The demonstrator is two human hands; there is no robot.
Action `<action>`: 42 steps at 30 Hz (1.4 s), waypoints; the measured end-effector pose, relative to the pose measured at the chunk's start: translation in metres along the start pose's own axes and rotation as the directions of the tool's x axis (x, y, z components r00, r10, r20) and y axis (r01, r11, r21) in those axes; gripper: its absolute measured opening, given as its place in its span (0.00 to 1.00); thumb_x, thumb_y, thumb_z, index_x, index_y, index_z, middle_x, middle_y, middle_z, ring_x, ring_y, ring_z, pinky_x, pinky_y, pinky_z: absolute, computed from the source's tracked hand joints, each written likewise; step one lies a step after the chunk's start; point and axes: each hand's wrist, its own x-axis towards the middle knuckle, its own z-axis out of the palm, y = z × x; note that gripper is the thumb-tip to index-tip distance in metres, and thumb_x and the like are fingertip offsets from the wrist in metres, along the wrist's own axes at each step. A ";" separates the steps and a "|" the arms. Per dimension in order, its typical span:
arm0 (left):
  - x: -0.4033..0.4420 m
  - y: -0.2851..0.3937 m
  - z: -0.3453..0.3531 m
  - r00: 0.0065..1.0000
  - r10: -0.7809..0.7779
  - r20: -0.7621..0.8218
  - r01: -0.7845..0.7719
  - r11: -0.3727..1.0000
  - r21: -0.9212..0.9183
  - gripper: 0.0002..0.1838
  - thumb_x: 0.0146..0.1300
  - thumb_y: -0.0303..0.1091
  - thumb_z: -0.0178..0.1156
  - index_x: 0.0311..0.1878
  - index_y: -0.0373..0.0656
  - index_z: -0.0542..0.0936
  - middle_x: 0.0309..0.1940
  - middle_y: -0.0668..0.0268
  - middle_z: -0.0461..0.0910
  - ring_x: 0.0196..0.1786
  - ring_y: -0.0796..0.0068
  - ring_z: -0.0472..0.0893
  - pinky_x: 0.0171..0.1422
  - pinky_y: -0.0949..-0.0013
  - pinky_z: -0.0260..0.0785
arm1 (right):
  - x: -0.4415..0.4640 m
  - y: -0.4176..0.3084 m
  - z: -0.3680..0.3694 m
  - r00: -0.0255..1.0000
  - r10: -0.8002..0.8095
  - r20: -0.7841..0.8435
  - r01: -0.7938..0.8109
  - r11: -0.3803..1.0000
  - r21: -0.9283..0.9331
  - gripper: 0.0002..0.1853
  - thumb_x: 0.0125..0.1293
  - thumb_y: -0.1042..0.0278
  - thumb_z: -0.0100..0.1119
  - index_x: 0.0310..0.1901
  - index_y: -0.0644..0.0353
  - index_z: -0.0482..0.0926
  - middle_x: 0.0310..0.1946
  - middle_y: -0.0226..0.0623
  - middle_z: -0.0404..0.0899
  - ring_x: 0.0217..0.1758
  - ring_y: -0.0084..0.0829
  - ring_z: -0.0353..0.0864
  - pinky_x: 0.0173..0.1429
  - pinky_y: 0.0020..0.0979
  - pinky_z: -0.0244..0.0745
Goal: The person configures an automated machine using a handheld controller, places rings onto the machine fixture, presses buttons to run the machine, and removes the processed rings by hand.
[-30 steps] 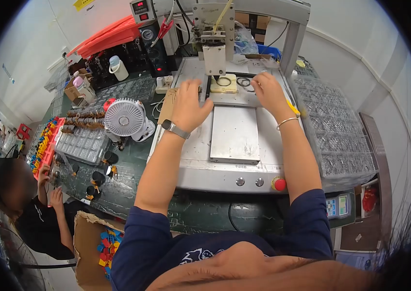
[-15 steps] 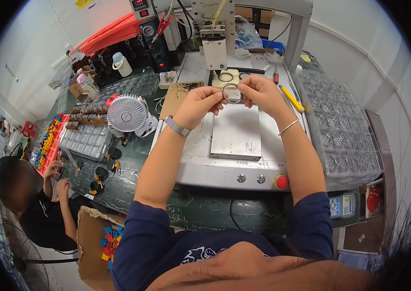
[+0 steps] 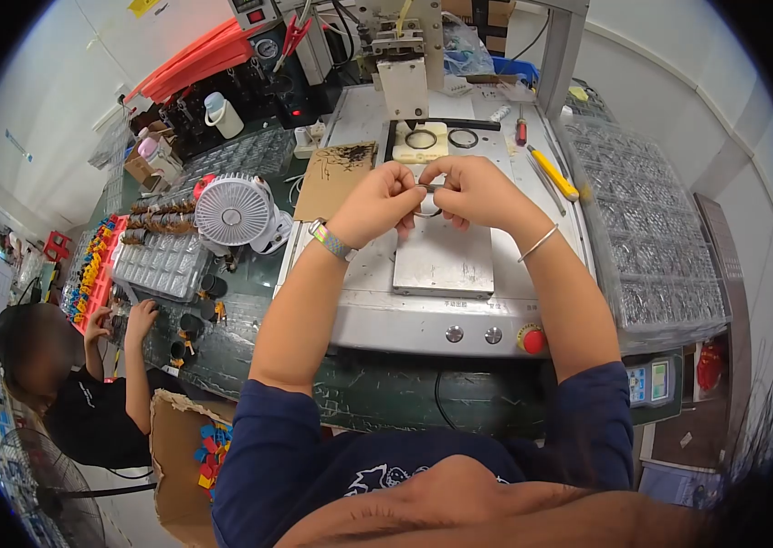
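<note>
My left hand [image 3: 375, 205] and my right hand [image 3: 479, 194] meet above the metal plate [image 3: 443, 260] of a bench machine. Both are closed in a pinch on one thin ring [image 3: 427, 216], whose edge shows between the fingers; the rest of it is hidden. Just beyond my fingers, one dark ring [image 3: 420, 139] rests on a cream-coloured block [image 3: 409, 156]. A second dark ring [image 3: 463, 138] lies to its right. Over them hangs the machine's metal head [image 3: 403, 89].
A yellow utility knife [image 3: 554, 173] and a red screwdriver [image 3: 521, 131] lie right of my hands, beside stacked clear trays [image 3: 646, 237]. Left are brown cardboard [image 3: 331, 187] and a white fan [image 3: 233, 215]. A red stop button [image 3: 531, 339] sits in front. A co-worker [image 3: 85, 402] works at far left.
My hands have come closer together and a little lower, and the ring has tilted from facing me to nearly edge-on. The co-worker's nearer hand has moved up and to the right.
</note>
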 end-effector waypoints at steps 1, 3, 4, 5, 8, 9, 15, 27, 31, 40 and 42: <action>0.000 -0.001 0.000 1.000 -0.001 0.027 0.001 1.000 0.012 0.08 0.67 0.32 0.56 0.40 0.42 0.67 0.27 0.67 0.76 0.23 0.79 0.78 0.24 0.75 0.71 | 0.000 0.000 0.001 1.000 0.002 0.002 -0.002 1.000 0.003 0.18 0.57 0.77 0.50 0.50 0.65 0.78 0.18 0.32 0.76 0.18 0.22 0.76 0.23 0.25 0.73; 0.000 -0.002 0.002 1.000 -0.021 0.005 0.021 1.000 0.002 0.08 0.68 0.31 0.54 0.42 0.42 0.64 0.26 0.66 0.75 0.22 0.79 0.77 0.22 0.74 0.71 | 0.000 0.001 0.001 1.000 -0.004 -0.018 0.004 0.999 -0.045 0.20 0.57 0.77 0.50 0.53 0.64 0.78 0.18 0.32 0.76 0.18 0.21 0.76 0.24 0.25 0.74; -0.001 -0.002 0.003 0.999 -0.037 -0.016 0.037 0.999 -0.009 0.09 0.68 0.30 0.52 0.44 0.42 0.62 0.26 0.66 0.74 0.20 0.78 0.77 0.21 0.74 0.71 | 0.000 0.002 0.002 1.000 -0.002 -0.018 0.001 0.999 -0.042 0.20 0.57 0.77 0.50 0.53 0.64 0.78 0.18 0.32 0.76 0.18 0.21 0.76 0.24 0.25 0.74; -0.001 -0.002 0.004 0.999 -0.041 -0.014 0.041 0.999 -0.009 0.09 0.68 0.30 0.52 0.44 0.42 0.62 0.26 0.66 0.74 0.20 0.78 0.77 0.21 0.74 0.71 | 0.000 0.004 0.004 1.000 -0.019 -0.001 0.019 0.998 -0.067 0.18 0.57 0.73 0.53 0.50 0.64 0.78 0.19 0.33 0.77 0.18 0.23 0.76 0.25 0.27 0.73; -0.001 -0.002 0.003 0.997 -0.072 -0.040 0.074 0.996 0.045 0.10 0.68 0.27 0.48 0.47 0.42 0.58 0.25 0.66 0.73 0.16 0.78 0.74 0.16 0.73 0.67 | 0.004 0.010 0.006 0.987 -0.159 0.024 0.161 0.969 -0.186 0.17 0.57 0.67 0.59 0.47 0.64 0.79 0.19 0.34 0.76 0.20 0.26 0.76 0.27 0.29 0.72; -0.001 -0.003 0.001 0.996 -0.069 -0.060 0.074 0.993 0.087 0.10 0.67 0.27 0.47 0.48 0.41 0.59 0.24 0.65 0.72 0.16 0.77 0.74 0.16 0.71 0.67 | 0.005 0.011 0.006 0.958 -0.283 0.044 0.283 0.918 -0.278 0.18 0.57 0.64 0.61 0.47 0.64 0.79 0.19 0.34 0.76 0.21 0.28 0.75 0.28 0.29 0.71; 0.000 -0.004 0.002 0.991 -0.062 -0.115 0.078 0.987 0.141 0.10 0.67 0.27 0.46 0.48 0.42 0.58 0.24 0.67 0.70 0.14 0.80 0.69 0.12 0.73 0.59 | 0.006 0.012 0.004 0.914 -0.403 0.051 0.390 0.836 -0.386 0.26 0.51 0.59 0.72 0.51 0.61 0.80 0.25 0.33 0.73 0.30 0.26 0.71 0.35 0.28 0.68; -0.001 -0.004 0.005 0.993 -0.013 -0.121 0.035 0.982 0.185 0.12 0.67 0.28 0.47 0.51 0.40 0.60 0.23 0.68 0.71 0.16 0.82 0.67 0.15 0.73 0.59 | 0.010 0.024 0.012 0.871 -0.487 0.060 0.468 0.789 -0.398 0.27 0.49 0.58 0.71 0.48 0.66 0.78 0.36 0.38 0.74 0.38 0.33 0.74 0.44 0.30 0.73; 0.001 -0.007 0.004 0.996 0.019 -0.082 0.007 0.950 0.312 0.13 0.71 0.34 0.50 0.52 0.41 0.61 0.23 0.69 0.72 0.15 0.83 0.66 0.15 0.75 0.57 | 0.009 0.022 0.012 0.898 -0.433 0.083 0.426 0.803 -0.417 0.26 0.49 0.58 0.71 0.48 0.65 0.79 0.36 0.38 0.74 0.37 0.33 0.74 0.44 0.30 0.73; 0.012 -0.020 0.002 0.924 0.262 -0.280 -0.172 0.936 0.307 0.30 0.68 0.45 0.58 0.58 0.27 0.63 0.34 0.63 0.76 0.34 0.81 0.72 0.39 0.75 0.68 | 0.012 0.029 -0.031 0.970 -0.238 -0.054 0.219 0.947 -0.236 0.29 0.47 0.50 0.73 0.45 0.67 0.81 0.34 0.38 0.80 0.37 0.29 0.78 0.43 0.28 0.74; 0.009 -0.015 0.004 0.917 0.275 -0.291 -0.176 0.929 0.324 0.30 0.67 0.45 0.59 0.57 0.26 0.64 0.36 0.62 0.76 0.35 0.80 0.72 0.41 0.75 0.69 | 0.014 0.041 -0.039 0.945 -0.198 -0.262 0.155 0.972 -0.175 0.31 0.47 0.50 0.74 0.46 0.67 0.80 0.34 0.36 0.79 0.36 0.27 0.77 0.42 0.28 0.73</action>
